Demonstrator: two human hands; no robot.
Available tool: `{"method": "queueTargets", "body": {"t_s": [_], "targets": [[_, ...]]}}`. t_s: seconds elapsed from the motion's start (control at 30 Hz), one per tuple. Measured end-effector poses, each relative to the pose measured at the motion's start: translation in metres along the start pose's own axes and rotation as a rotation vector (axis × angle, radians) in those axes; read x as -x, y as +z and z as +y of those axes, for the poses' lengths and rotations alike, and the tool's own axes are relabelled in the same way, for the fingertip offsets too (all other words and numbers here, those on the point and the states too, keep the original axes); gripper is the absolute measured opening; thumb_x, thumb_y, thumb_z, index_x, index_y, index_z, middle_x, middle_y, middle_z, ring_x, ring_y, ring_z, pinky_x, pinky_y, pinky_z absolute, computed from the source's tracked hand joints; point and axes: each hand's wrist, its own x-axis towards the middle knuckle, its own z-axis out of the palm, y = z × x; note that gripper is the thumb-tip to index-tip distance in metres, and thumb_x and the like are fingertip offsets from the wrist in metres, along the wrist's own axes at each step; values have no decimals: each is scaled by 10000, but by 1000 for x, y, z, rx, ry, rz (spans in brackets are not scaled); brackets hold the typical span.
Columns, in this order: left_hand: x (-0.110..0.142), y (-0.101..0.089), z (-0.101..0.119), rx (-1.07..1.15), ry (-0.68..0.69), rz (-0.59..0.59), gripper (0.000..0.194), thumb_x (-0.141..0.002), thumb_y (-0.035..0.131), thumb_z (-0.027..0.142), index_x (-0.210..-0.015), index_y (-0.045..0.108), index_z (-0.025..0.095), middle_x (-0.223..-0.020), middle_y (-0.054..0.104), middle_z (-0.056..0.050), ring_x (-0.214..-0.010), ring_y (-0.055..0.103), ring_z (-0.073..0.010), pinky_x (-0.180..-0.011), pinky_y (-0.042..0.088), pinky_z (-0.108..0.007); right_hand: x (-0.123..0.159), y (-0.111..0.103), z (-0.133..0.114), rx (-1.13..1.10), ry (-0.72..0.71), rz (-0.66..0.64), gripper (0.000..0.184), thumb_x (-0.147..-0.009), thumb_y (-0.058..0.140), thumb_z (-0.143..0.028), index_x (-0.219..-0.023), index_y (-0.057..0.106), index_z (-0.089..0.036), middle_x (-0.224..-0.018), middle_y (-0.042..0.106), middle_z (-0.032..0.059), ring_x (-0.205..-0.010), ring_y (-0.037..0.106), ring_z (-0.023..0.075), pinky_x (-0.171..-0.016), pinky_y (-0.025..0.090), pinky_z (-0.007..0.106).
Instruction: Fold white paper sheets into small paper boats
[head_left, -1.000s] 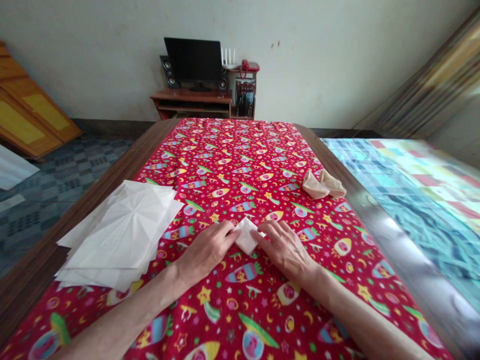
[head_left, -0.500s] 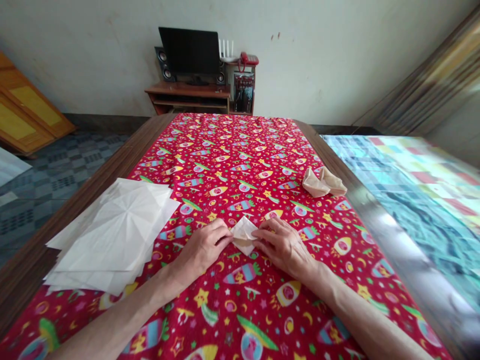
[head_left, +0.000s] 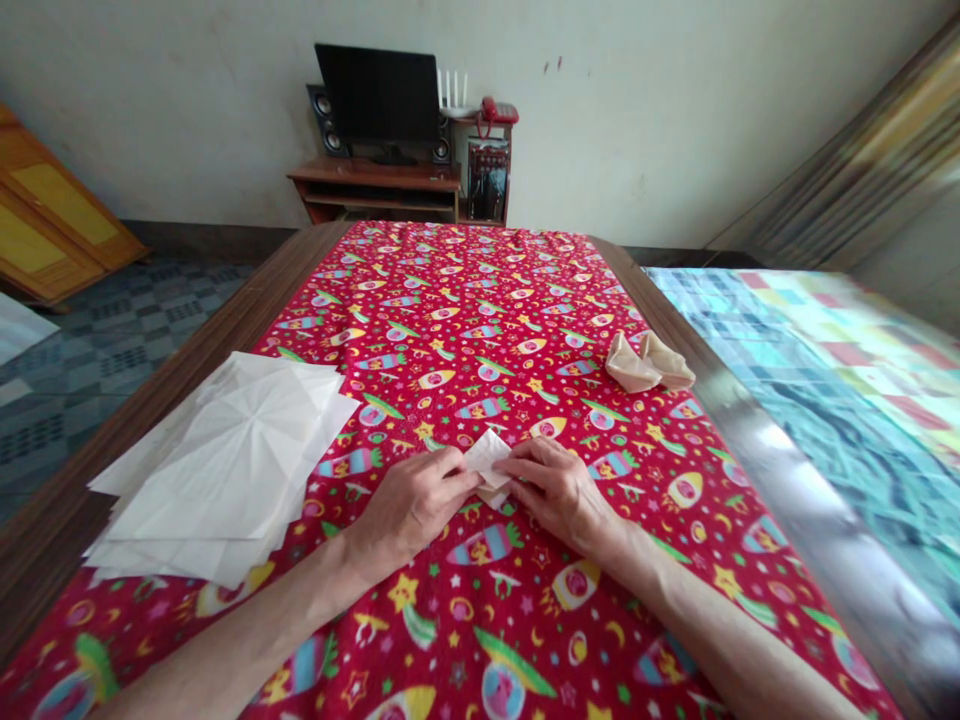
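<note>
A small piece of folded white paper (head_left: 487, 455) lies between my hands on a red patterned cloth (head_left: 480, 330). My left hand (head_left: 424, 487) pinches its left corner, thumb and fingers closed together. At the right side, the fingers of my right hand (head_left: 551, 480) are closed on the paper's edge. Part of the paper is hidden under the fingertips. To the left lies a loose stack of creased white paper sheets (head_left: 240, 440). Two cream folded paper shapes (head_left: 649, 362) stand near the right edge of the cloth.
The cloth covers a dark wooden table (head_left: 277, 275). Beyond it, a monitor (head_left: 379, 105) and speakers stand on a low desk (head_left: 375, 180), with a red telephone (head_left: 495, 112) beside them. A bed with a checkered cover (head_left: 810, 400) is at the right, a yellow cabinet (head_left: 60, 215) at the left.
Both hands have drawn slightly closer together over the folded paper. The upper part of the paper now lies differently, with its lower corner more covered.
</note>
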Motion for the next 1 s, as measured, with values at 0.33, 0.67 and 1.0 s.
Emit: {"method": "queueTargets", "body": {"t_s": [0.33,0.67,1.0], "targets": [[-4,-2,1,47,100,-11,221,-938,464,229,-956,683,246,-769,583,0,-707,572,-127,-637,451,-231,3,-1,0,10,-14,-22,215,-918,501,-217,-1063,659,-205,-934,637,64,-828,576,162,-728,495,294],[0,7,-3,137,-112,114,143,-912,506,178,-850,634,160,-781,604,-13,-711,603,-125,-685,480,-222,-3,-4,-5,-64,107,-42,177,-928,506,-255,-876,662,-190,-870,626,43,-794,568,141,-716,456,254],[-8,6,-4,-17,-354,-11,191,-926,509,321,-799,576,195,-803,588,8,-722,611,-141,-606,402,-238,-10,-1,-8,244,301,-51,261,-952,461,-351,-792,588,-188,-733,581,5,-646,530,116,-589,315,223]]}}
